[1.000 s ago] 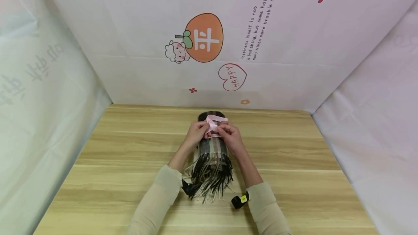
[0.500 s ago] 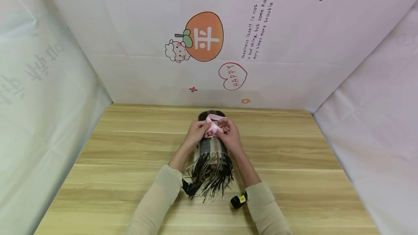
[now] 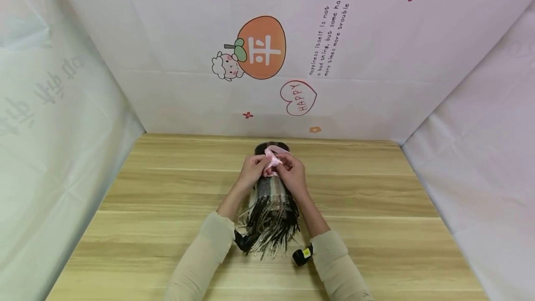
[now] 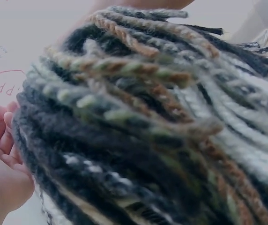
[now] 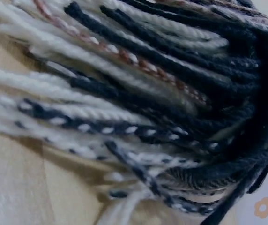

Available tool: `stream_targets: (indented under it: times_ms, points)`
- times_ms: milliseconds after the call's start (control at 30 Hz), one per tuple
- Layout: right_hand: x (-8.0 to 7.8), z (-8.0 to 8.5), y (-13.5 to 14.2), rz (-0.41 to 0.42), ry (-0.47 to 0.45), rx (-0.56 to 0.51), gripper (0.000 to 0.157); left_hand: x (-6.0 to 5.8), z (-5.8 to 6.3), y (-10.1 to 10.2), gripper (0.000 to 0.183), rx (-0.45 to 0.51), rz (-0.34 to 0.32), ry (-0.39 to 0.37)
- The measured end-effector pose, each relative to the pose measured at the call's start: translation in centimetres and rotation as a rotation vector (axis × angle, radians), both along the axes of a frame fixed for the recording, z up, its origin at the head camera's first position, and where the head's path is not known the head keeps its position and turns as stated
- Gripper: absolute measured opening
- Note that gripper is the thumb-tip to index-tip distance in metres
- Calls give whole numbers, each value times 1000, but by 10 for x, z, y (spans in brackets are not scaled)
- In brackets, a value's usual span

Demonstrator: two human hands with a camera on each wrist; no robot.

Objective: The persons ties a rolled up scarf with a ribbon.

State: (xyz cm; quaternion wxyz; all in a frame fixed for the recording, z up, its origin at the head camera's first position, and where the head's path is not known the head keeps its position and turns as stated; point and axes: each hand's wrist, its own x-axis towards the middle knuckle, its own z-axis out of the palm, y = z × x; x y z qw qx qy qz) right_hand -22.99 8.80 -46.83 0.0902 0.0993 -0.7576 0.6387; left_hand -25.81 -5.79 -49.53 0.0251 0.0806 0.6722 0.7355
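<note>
A rolled plaid scarf (image 3: pixel 271 187) lies lengthwise on the table, its fringe (image 3: pixel 271 231) spread toward the person. Round its far half runs a pink ribbon (image 3: pixel 273 160), looped and crossed on top. My left hand (image 3: pixel 252 171) pinches the ribbon from the left side, thumb and forefinger together. From the right, my right hand (image 3: pixel 294 174) pinches the ribbon near the crossing. In the left wrist view the fringe (image 4: pixel 124 117) covers most of the picture, with part of the left hand (image 4: pixel 5 164) at the left edge. Fringe strands (image 5: pixel 148 93) fill the right wrist view and hide the fingers.
The wooden table (image 3: pixel 368 199) ends at a printed white back wall (image 3: pixel 355 96), with white side sheets left and right. A black wrist camera (image 3: pixel 300 257) with a yellow label sits by the right sleeve; another (image 3: pixel 242 241) is by the left sleeve, touching the fringe.
The right hand's fingers loosened from the ribbon, spread, then closed in on it again a little further left. The left hand kept its pinch. The scarf stayed in place.
</note>
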Motion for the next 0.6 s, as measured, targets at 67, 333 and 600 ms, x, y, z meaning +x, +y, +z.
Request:
stream_targets:
  times_ms: [67,333,600]
  points:
    - [-2,-3,1,7,-21,-52,22,0,0,1,36,-14,6,7]
    - [-18,-29,0,6,-81,-269,20,-1,-2,2,31,-57,7,37]
    - [-21,-31,-2,-47,-133,-295,18,0,-1,1,30,-101,-22,73]
